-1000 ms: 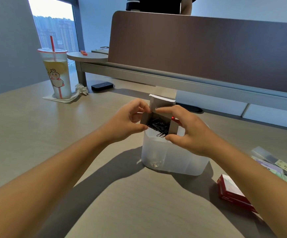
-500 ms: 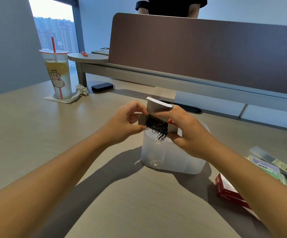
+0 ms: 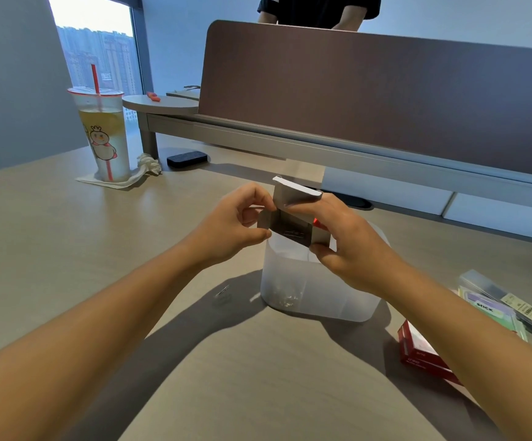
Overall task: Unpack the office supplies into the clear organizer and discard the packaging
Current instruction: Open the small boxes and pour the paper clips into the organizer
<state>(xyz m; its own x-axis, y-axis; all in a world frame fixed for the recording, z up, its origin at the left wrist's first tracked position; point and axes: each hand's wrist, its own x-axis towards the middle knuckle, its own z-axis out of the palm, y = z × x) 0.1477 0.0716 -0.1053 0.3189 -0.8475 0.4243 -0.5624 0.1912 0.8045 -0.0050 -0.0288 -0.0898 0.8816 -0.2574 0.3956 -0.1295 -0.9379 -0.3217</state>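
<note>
both my left hand and right hand pinch the tipped paper clip box above the clear organizer, where leftover clips could spill past its rim.

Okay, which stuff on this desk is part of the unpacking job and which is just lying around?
Part of the job:
small box, held by left hand and right hand
clear organizer
red box
packets
stray clip

Lying about:
drink cup
tissue
black eraser
</note>
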